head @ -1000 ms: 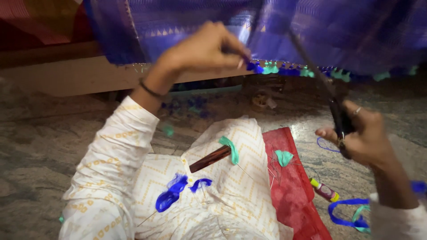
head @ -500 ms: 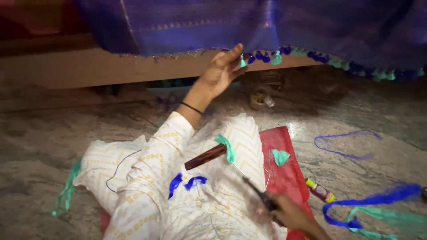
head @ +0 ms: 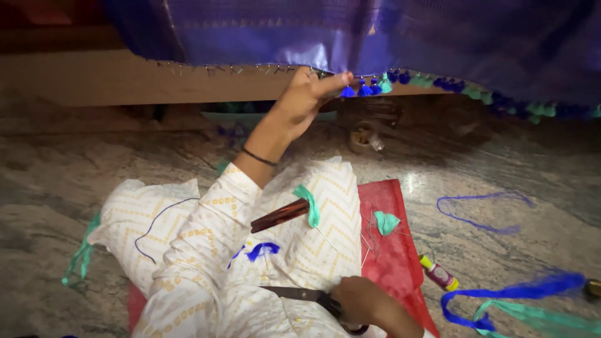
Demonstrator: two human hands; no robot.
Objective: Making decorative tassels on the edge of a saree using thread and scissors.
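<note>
My left hand (head: 305, 100) pinches the blue sari edge (head: 350, 76) by the tassels (head: 365, 89); right hand (head: 363, 302) grips black scissors (head: 299, 293) w/ blades resting on my lap.

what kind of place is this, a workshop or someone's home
Probably a home floor used for handwork. The person sits on a polished stone floor, the left hand at the tassels edging a blue cloth, the right hand on scissors, threads lying about.
</note>
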